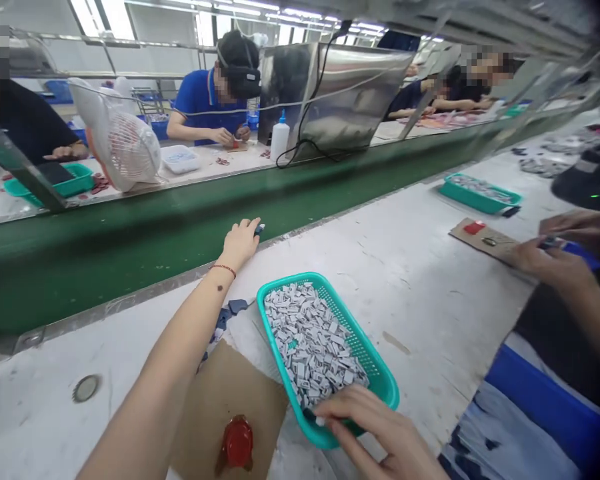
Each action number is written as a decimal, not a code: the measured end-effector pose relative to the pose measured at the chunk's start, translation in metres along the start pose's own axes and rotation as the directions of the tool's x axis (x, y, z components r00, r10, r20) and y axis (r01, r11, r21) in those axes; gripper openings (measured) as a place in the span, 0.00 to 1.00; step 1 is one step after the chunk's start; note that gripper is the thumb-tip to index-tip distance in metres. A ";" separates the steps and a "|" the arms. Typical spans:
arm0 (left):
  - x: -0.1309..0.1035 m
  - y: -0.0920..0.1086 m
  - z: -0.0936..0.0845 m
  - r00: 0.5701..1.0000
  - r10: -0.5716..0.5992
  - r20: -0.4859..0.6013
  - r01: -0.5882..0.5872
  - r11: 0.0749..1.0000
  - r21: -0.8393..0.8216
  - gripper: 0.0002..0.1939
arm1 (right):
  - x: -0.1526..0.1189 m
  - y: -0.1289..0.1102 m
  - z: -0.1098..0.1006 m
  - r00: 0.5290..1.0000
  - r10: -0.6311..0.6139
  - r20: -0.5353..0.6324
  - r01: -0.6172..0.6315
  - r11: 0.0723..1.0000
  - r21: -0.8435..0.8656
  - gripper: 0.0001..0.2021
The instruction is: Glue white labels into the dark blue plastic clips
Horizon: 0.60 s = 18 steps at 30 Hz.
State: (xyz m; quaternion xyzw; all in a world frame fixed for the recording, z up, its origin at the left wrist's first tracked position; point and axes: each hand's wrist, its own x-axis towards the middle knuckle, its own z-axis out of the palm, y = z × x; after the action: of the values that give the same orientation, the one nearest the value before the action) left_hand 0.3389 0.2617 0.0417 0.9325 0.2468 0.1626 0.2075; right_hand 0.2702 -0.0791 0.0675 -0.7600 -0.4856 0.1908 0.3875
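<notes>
My left hand [243,240] reaches out over the near edge of the green belt, its fingers closed round a small dark blue piece [259,229] with a pale end. Low in the view, my right hand [375,427] pinches a small dark tool with a white tip [319,421] at the near end of a green basket [387,387]. Many small light-grey plastic parts [310,333] fill that basket. Beside it, under my left forearm, lie dark blue pieces [237,307]. A blob of red paste [239,441] sits on a brown cardboard sheet [260,393].
The green conveyor belt [180,233] runs across beyond my table. A co-worker's hands [555,260] work at the right near another cardboard [500,248] and green basket [480,200]. Across the belt are a bagged fan [130,143], a white bottle [280,139] and several people.
</notes>
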 end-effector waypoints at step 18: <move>-0.108 0.001 -0.086 0.886 -0.350 0.302 0.364 0.125 -0.923 0.10 | 0.010 -0.004 -0.003 0.938 0.231 0.259 -0.223 0.973 -0.062 0.10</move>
State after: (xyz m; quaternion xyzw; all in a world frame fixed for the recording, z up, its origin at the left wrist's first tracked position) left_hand 0.2154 0.2301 0.0947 0.5136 0.3057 0.2195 0.7711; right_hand 0.2746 -0.0704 0.0730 -0.7847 -0.4450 0.3262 0.2826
